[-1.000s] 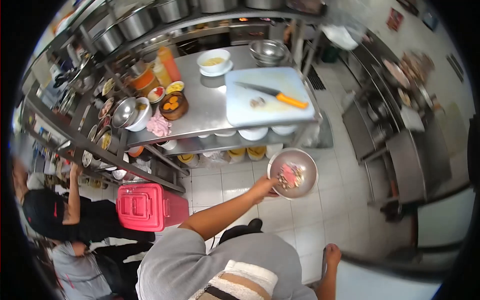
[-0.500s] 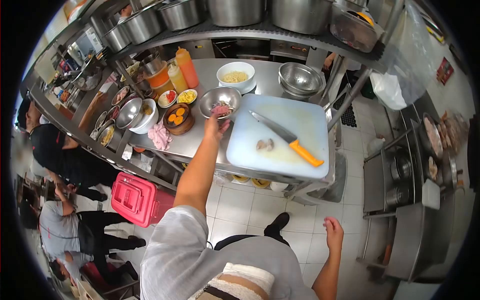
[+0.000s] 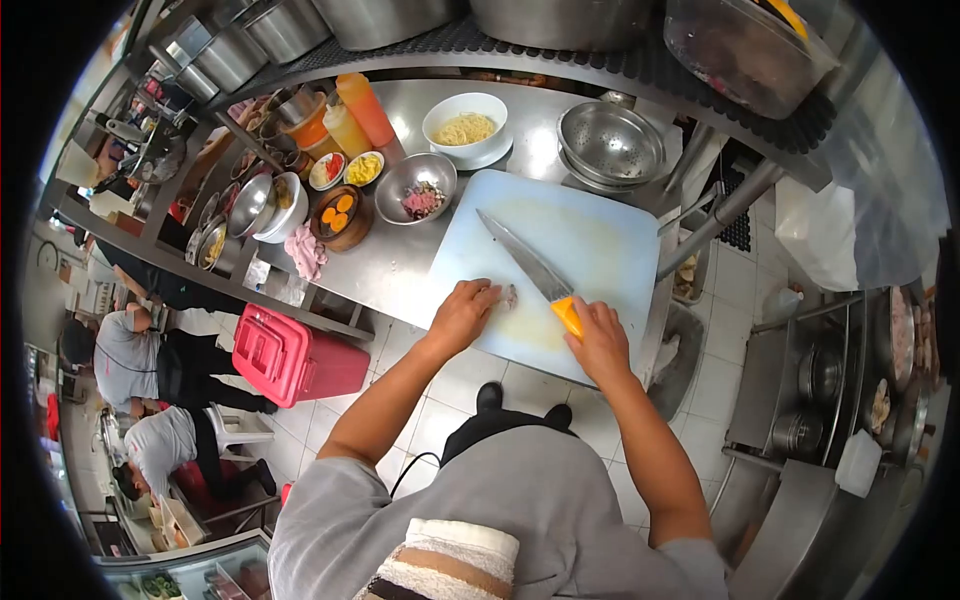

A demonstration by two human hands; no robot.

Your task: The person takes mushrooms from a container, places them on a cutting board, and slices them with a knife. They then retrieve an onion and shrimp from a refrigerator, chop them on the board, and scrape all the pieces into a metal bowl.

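Observation:
My right hand (image 3: pixel 602 345) is closed round the orange handle of a chef's knife (image 3: pixel 530 258). The blade lies over the white cutting board (image 3: pixel 600 225), its tip pointing away and to the left. At the board's near left edge, the curled fingers of my left hand (image 3: pixel 465 315) are at small greyish pieces of food (image 3: pixel 509 298), partly hidden by the fingertips. Left of the board stands a steel bowl (image 3: pixel 415 180) with chopped pink and dark bits in it.
Behind are a white bowl of noodles (image 3: pixel 466 125), a steel colander (image 3: pixel 612 143) and sauce bottles (image 3: pixel 365 108). A wooden bowl with yolks (image 3: pixel 340 215) and a pink cloth (image 3: pixel 305 250) lie left. A red lidded bin (image 3: pixel 290 355) stands below; a shelf of pots hangs overhead.
My left hand has left the steel bowl and come down to the food pieces. My right hand has risen from my side and taken hold of the knife handle.

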